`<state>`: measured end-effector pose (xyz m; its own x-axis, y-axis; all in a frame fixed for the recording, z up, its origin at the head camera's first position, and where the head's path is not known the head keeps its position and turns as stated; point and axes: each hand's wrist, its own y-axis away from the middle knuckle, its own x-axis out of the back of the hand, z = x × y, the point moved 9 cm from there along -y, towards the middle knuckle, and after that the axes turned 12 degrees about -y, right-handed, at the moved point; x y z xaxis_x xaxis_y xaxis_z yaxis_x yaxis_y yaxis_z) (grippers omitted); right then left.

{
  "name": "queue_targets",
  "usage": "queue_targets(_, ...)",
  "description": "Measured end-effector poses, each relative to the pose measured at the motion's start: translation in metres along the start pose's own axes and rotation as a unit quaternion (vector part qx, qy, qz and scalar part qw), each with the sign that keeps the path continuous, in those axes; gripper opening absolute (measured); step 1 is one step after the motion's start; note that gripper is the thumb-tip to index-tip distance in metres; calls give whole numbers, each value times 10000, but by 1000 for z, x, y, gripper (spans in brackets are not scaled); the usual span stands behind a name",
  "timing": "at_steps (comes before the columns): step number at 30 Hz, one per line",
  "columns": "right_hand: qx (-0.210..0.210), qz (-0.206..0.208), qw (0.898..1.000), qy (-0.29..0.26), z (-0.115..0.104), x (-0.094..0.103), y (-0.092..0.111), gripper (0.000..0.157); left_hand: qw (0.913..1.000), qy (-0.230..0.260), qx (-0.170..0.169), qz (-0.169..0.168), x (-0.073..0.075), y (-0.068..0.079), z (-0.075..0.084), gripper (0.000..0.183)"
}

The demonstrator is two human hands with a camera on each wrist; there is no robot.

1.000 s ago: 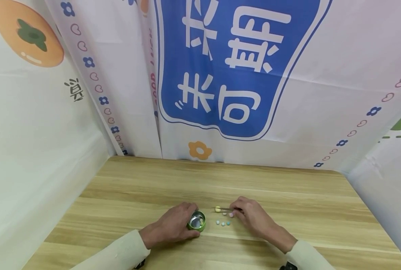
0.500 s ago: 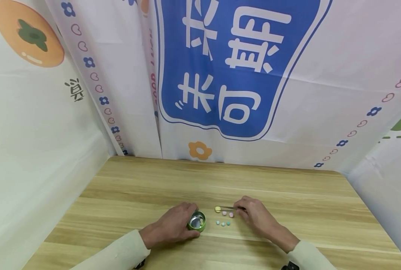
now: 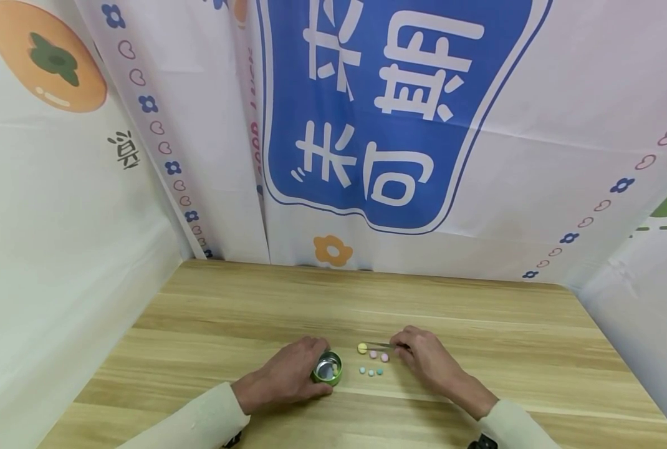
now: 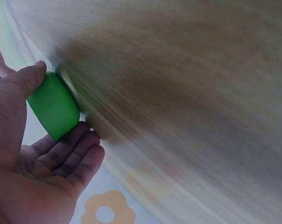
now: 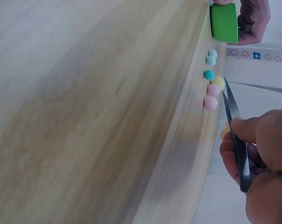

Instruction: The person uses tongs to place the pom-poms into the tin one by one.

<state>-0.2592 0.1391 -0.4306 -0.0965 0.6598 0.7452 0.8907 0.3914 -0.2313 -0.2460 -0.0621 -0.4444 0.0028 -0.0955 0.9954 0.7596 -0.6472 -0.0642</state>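
My left hand [image 3: 288, 374] holds a small round green tin [image 3: 326, 382] on the table, thumb and fingers around its wall. Inside it, against the right side, lie a few small pale yellowish balls [image 3: 335, 370]. My right hand [image 3: 426, 358] pinches dark metal tweezers [image 5: 241, 163] between thumb and fingers. Their slightly parted tips point left, right at the larger yellow ball [image 3: 362, 348]. Two pink balls [image 3: 384, 357] sit just nearer to me, below the tweezers in the head view. In the left wrist view only the tin's green wall shows.
Three smaller balls, two pale blue and one teal ball [image 3: 380, 371], form a row in front of the pink ones, right of the tin. The wooden table [image 3: 244, 293] ends at a printed cloth backdrop [image 3: 479, 249], with cloth walls on both sides.
My right hand has drawn slightly right, bringing the tweezer tips back from beyond the yellow ball to the ball itself. Both pink balls now show fully. The left hand and tin have stayed still.
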Motion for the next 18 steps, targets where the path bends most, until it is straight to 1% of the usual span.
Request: queue_targets(18, -6, 50, 10000, 32, 0, -1, -1, 11, 10000, -48, 36, -15, -1, 0, -1, 55)
